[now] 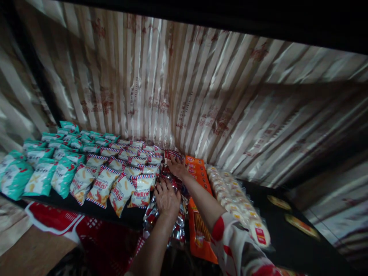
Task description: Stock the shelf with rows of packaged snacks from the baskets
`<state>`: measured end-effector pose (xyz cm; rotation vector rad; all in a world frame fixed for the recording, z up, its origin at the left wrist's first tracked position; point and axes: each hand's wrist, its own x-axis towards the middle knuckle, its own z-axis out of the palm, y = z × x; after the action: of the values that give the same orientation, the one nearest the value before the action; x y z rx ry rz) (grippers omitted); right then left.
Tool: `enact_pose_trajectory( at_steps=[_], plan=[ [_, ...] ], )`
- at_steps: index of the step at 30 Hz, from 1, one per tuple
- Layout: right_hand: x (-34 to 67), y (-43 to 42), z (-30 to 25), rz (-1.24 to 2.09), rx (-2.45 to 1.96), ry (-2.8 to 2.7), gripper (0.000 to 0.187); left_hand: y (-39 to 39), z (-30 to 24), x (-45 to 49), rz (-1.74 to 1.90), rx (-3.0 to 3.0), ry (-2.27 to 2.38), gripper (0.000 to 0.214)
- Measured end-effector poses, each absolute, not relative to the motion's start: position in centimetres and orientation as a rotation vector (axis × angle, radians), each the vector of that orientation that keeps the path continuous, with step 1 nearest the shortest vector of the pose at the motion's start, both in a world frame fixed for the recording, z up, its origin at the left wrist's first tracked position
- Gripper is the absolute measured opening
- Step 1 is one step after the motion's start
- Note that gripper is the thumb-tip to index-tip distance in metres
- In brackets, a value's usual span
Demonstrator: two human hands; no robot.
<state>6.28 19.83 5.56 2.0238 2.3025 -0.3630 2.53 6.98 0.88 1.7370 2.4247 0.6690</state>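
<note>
My left hand (167, 197) rests flat with its fingers apart on shiny silver-and-red packets (178, 226) in the middle of the black shelf. Farther back, my right hand (177, 167) lies with fingers spread on dark red packets (174, 154) of the same row. Parts of these packets are hidden beneath my hands and forearms. White, red and blue snack bags (104, 182) stand in rows just left of my left hand. Orange packets (198, 226) of brown sticks line up on the right, partly covered by my right forearm.
Teal snack bags (40, 174) fill the shelf's left end. Clear packs of round pale cakes (258, 232) form rows right of the orange packets. Two flat packs (301, 226) lie on the black shelf (267, 218). A striped printed sheet (184, 88) hangs behind; a red basket (54, 218) stands below.
</note>
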Motion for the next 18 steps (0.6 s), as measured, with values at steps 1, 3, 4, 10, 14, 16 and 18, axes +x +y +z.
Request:
enact_pose_trajectory(
  at_steps=[1,3,4,10,14,16,18],
  plan=[
    [6.2,19.8,5.8,-0.306,2.038,2.318,0.059,7.0,0.8,2.6,0.673,1.743,2.426,0.058],
    [6.0,19.9,6.0,-0.162,2.022,2.398,0.057,7.0,0.8,2.6,0.675,1.748,2.430,0.059],
    [5.9,20.0,6.0,-0.114,2.008,2.445,0.055,7.0,0.8,2.7,0.672,1.749,2.433,0.059],
    [5.2,20.7,5.4,-0.198,1.846,2.571,0.052,6.9,1.2,2.5,0.645,1.761,2.420,0.056],
    [4.9,20.9,5.4,-0.344,1.778,2.516,0.060,6.8,1.4,2.5,0.623,1.763,2.415,0.056],
    [4.7,20.9,5.3,-0.362,1.822,2.480,0.061,6.8,1.3,2.5,0.621,1.769,2.412,0.057],
    [4.5,21.1,5.1,-0.372,1.891,2.456,0.057,6.9,1.1,2.5,0.623,1.779,2.410,0.058]
  ],
)
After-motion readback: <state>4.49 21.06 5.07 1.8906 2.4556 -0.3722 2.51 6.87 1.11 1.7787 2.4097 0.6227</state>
